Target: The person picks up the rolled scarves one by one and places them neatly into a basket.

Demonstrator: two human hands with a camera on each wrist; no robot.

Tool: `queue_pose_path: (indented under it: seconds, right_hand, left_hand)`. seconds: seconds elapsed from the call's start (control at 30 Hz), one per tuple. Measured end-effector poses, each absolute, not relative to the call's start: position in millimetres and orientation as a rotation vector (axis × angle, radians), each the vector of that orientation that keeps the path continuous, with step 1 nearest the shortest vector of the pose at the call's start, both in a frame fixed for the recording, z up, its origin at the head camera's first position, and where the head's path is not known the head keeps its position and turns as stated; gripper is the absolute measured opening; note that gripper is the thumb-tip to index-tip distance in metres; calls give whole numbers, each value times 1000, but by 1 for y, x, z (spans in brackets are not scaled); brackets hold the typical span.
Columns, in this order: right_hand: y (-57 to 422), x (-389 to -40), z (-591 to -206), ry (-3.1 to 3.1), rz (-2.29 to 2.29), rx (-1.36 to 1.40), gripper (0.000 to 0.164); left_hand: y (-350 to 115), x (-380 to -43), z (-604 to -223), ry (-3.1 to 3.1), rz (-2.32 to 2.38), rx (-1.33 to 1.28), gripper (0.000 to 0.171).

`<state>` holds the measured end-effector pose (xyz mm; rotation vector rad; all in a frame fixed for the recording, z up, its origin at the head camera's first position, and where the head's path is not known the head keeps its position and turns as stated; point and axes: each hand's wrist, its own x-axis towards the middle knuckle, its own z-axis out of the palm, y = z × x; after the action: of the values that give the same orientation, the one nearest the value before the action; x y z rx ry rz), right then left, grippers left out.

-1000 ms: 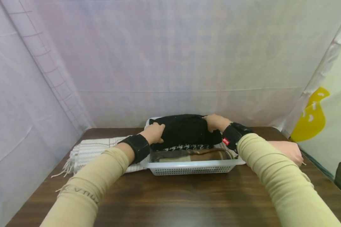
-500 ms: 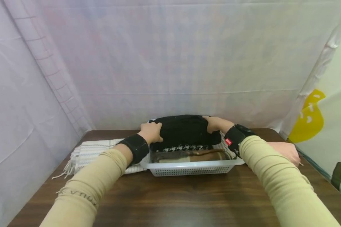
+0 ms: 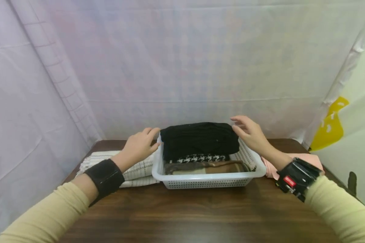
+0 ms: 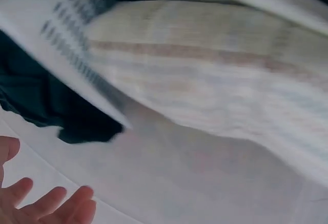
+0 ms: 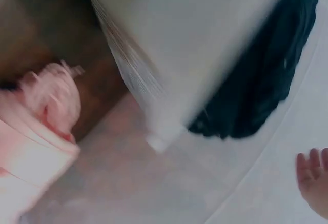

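Observation:
A folded black cloth [image 3: 200, 140] lies at the back of a white plastic basket [image 3: 207, 176]. In front of it in the basket show a black-and-white houndstooth cloth [image 3: 202, 158] and a brown and grey folded cloth [image 3: 213, 167]. My left hand [image 3: 140, 145] is at the basket's left side, fingers spread and holding nothing, fingertips near the black cloth's left end. My right hand [image 3: 250, 133] hovers at the right end of the black cloth, its fingers loosely bent and holding nothing. Both wrist views show the hands' fingers apart from the cloth.
A white striped fringed cloth [image 3: 140, 172] lies folded left of the basket. Right of it is a folded pink cloth [image 3: 307, 158]. All stand on a dark wooden table [image 3: 182, 212] before a white curtain [image 3: 200, 67]. A yellow shape [image 3: 328, 130] hangs at right.
Both hands have let go of the black cloth and moved outward, left hand to the left and right hand to the right. The black cloth stays in the basket.

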<state>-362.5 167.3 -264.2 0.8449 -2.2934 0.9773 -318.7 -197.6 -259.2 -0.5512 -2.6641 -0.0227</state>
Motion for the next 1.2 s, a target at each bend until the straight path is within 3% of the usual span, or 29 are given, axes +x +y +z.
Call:
queue_pose_path:
  seconds: [0.2, 0.37, 0.53, 0.8, 1.07, 1.2]
  right_hand:
    - [184, -310, -303, -2135, 1019, 1144, 24]
    - [194, -290, -330, -2195, 934, 1646, 29]
    - [189, -275, -353, -2215, 636, 1859, 16]
    - [183, -279, -372, -2153, 406, 1904, 7]
    - [193, -286, -380, -2241, 458, 1819, 9]
    - [195, -286, -381, -2270, 491, 1794, 10]
  left_hand:
    - [-234, -316, -278, -2675, -72, -472, 57]
    - [-261, -325, -294, -2785, -185, -429, 63]
    - [-280, -349, -300, -2967, -313, -220, 78]
    - [-294, -377, -300, -3240, -352, -97, 108]
    - [-296, -374, -299, -3433, -436, -353, 90]
    - [-292, -378, -296, -3513, -400, -390, 92]
